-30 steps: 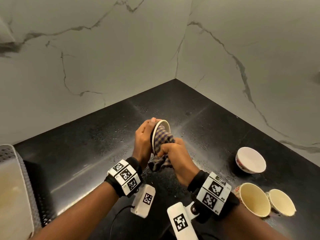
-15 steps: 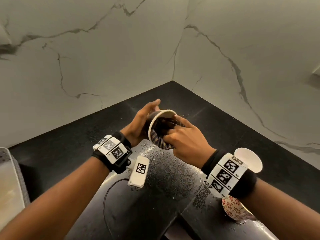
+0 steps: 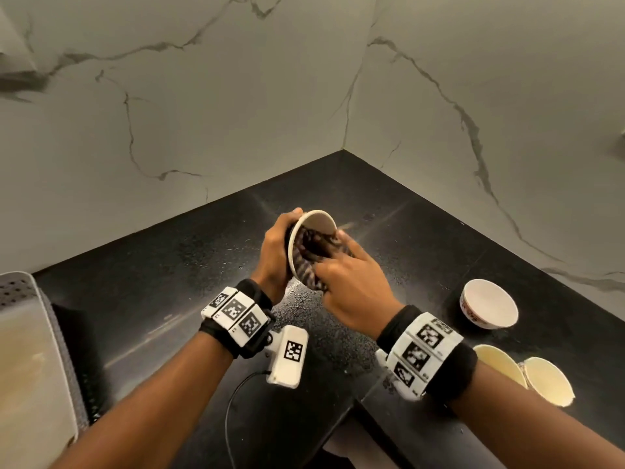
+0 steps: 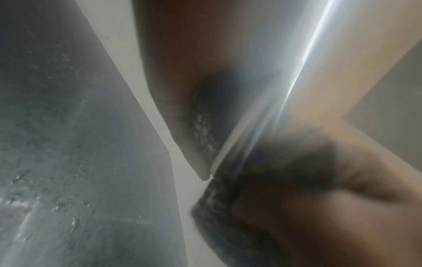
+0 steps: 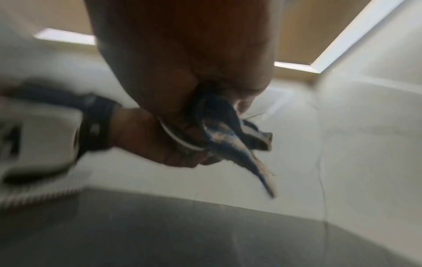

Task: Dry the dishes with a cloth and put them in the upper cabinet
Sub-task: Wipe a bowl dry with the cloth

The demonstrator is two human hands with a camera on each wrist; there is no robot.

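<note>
My left hand (image 3: 275, 252) grips a small white bowl (image 3: 323, 221) from behind, tilted so its mouth faces right, above the black counter (image 3: 189, 265). My right hand (image 3: 351, 282) holds a checked cloth (image 3: 309, 262) bunched inside the bowl. In the right wrist view the cloth (image 5: 230, 142) trails out below my fingers, beside the bowl's rim (image 5: 175, 139) and my left hand (image 5: 146, 139). The left wrist view is blurred: the bowl's patterned wall (image 4: 203, 126) and the cloth (image 4: 228, 216) show close up.
A white bowl with a red pattern (image 3: 488, 304) stands on the counter at the right. Nearer me lie two cream bowls (image 3: 500, 362) (image 3: 549, 380). A grey perforated rack (image 3: 30, 350) sits at the left edge. Marble walls (image 3: 203, 113) meet in the corner behind.
The bowl and both hands have come back down a little toward the counter. My right hand has turned the cloth inside the bowl, and less cloth hangs below it than a second ago.
</note>
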